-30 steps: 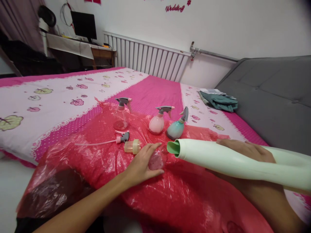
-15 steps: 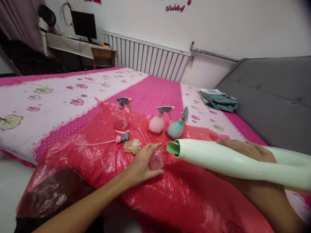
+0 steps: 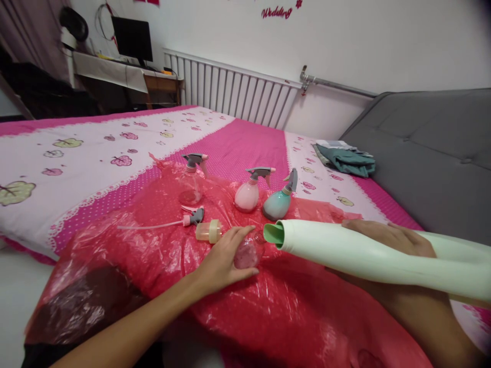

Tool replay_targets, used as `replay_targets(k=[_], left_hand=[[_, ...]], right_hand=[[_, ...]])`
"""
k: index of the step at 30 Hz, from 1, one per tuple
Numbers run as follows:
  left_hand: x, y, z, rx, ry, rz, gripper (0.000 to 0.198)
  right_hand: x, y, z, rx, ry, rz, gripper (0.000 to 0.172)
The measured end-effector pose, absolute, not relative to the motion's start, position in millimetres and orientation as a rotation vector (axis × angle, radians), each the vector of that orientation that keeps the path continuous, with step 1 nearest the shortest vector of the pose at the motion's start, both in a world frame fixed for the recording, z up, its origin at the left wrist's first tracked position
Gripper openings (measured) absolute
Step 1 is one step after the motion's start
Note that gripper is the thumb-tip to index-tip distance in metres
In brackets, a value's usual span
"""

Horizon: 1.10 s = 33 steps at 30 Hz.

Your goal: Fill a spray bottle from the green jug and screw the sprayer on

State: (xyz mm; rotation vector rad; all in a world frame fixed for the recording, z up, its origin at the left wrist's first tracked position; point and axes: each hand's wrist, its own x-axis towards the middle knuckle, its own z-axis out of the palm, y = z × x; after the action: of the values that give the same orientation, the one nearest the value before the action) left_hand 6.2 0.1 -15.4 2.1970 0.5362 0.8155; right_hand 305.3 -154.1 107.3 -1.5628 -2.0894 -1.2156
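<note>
My left hand [image 3: 230,255] is wrapped around a clear, pink-tinted spray bottle [image 3: 246,254] without its spray head, on crumpled red plastic sheeting [image 3: 299,301]. From the right, my right hand [image 3: 395,237] grips a long pale green jug [image 3: 345,248], tipped nearly level; part of that hand is hidden behind it. The jug's green spout [image 3: 273,233] is right beside the bottle's mouth. I cannot make out any liquid between them. Left of my left hand lie a loose spray head [image 3: 195,217] with a thin tube and a small yellowish capped container [image 3: 208,232].
Behind my hands stand three spray bottles: a clear one [image 3: 191,186], a pink one [image 3: 247,197] and a teal one [image 3: 276,205]. Folded clothes [image 3: 345,158] lie on the bed by the grey headboard [image 3: 429,138]. A radiator [image 3: 233,89] runs along the wall.
</note>
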Motion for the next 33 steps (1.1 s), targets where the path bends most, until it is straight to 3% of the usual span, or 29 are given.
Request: replay_targets(k=[6, 18, 33], left_hand=[[6.3, 0.3, -17.1, 2.199, 0.552, 0.819, 0.086], [6.2, -0.3, -16.5, 2.198, 0.554, 0.801, 0.086], [6.1, -0.7, -13.5, 2.178, 0.563, 0.799, 0.086]], right_hand=[[305.1, -154.4, 107.0, -1.575, -2.08, -1.221, 0.047], [304.2, -153.5, 109.0, -1.581, -2.079, -1.223, 0.052], [303.6, -153.7, 109.7, -1.582, -2.076, -1.24, 0.041]])
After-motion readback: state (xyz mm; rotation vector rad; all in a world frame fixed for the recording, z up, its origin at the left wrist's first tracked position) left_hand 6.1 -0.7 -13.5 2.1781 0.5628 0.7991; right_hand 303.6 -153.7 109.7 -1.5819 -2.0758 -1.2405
